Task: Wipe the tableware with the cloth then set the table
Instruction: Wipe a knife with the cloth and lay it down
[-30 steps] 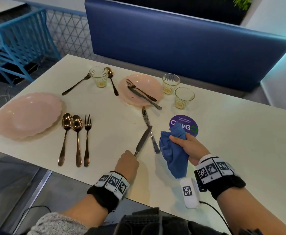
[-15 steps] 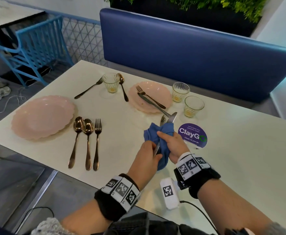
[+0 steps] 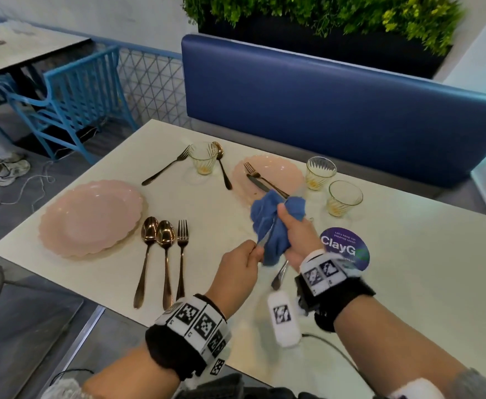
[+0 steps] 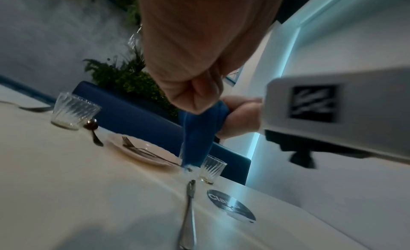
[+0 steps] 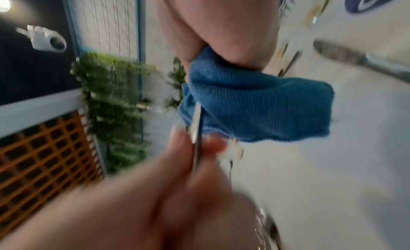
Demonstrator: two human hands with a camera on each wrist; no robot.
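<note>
My left hand (image 3: 249,256) grips the handle of a silver knife (image 3: 265,239) above the table's near side. Its blade runs up into a blue cloth (image 3: 274,223), which my right hand (image 3: 286,223) holds wrapped round the blade. The right wrist view shows the knife (image 5: 196,124) entering the cloth (image 5: 255,106), with the left fingers (image 5: 188,166) curled on the handle. A second knife (image 3: 279,276) lies on the table under my hands, also seen as the knife (image 4: 188,210) in the left wrist view.
A pink plate (image 3: 92,217) sits at the left with two spoons (image 3: 156,236) and a fork (image 3: 181,240) beside it. A farther pink plate (image 3: 282,174) holds a fork and knife. Three glasses (image 3: 202,156) (image 3: 321,171) (image 3: 344,197), a loose fork (image 3: 166,168), a spoon (image 3: 221,162) and a ClayGo sticker (image 3: 345,249) lie around.
My left hand lifted the knife off the table and brought it to the cloth. The right hand wrapped the cloth round the blade and now covers its tip.
</note>
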